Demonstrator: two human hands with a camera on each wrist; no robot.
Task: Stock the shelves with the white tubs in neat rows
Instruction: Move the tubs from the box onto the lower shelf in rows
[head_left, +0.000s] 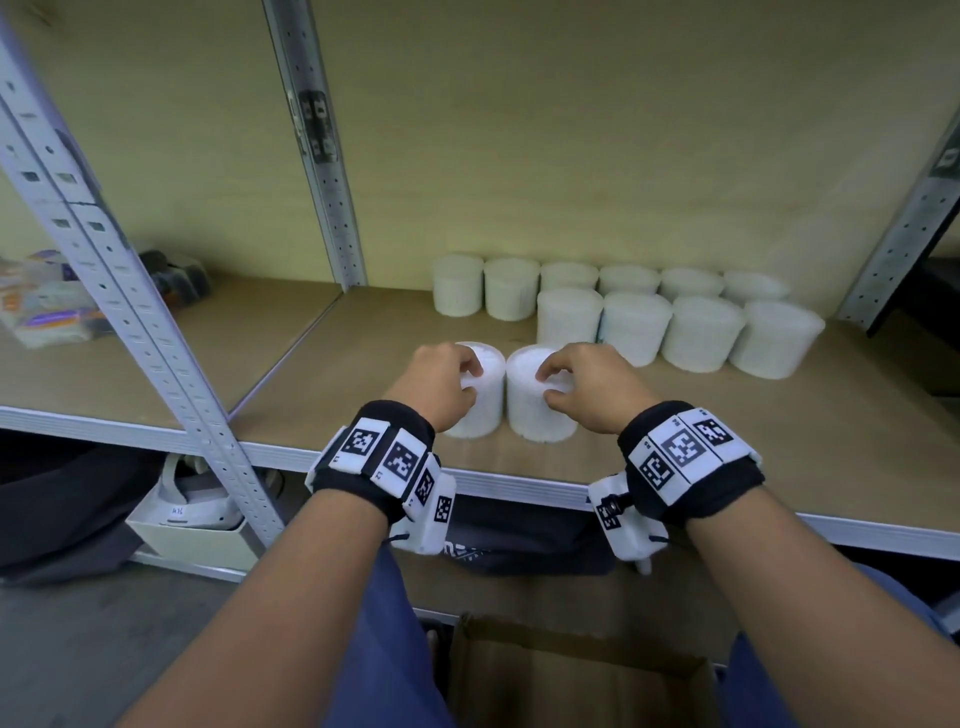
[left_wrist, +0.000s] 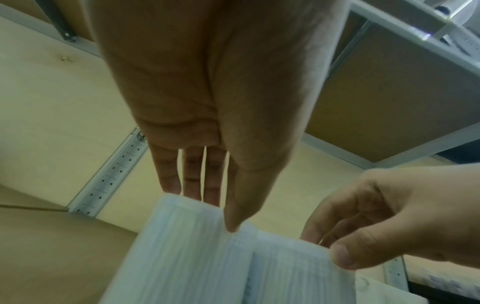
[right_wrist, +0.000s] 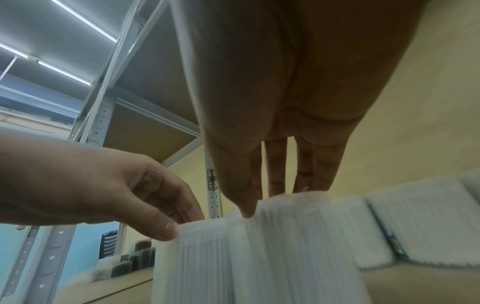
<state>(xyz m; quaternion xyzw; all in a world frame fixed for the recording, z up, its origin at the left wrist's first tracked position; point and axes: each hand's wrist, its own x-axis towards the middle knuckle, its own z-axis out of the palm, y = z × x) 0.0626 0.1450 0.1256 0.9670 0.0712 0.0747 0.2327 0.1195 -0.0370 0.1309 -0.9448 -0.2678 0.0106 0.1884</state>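
Note:
Two white ribbed tubs stand side by side on the wooden shelf board (head_left: 337, 374), near its front edge. My left hand (head_left: 470, 382) pinches the top rim of the left tub (head_left: 480, 413) with thumb and fingertips. My right hand (head_left: 548, 385) grips the top of the right tub (head_left: 537, 418) the same way. In the left wrist view my left hand (left_wrist: 211, 211) sits on the left tub (left_wrist: 182, 257). In the right wrist view my right hand (right_wrist: 272, 202) holds the right tub (right_wrist: 291, 246). Behind stand two rows of tubs, the back row (head_left: 511, 288) longer than the front row (head_left: 636, 327).
A perforated metal upright (head_left: 130, 312) crosses the left foreground, and another post (head_left: 319, 145) divides the bays. Packets (head_left: 47, 306) lie on the left bay's shelf. An open cardboard box (head_left: 571, 675) sits below me. A white headset in a box (head_left: 192, 501) is on the lower level.

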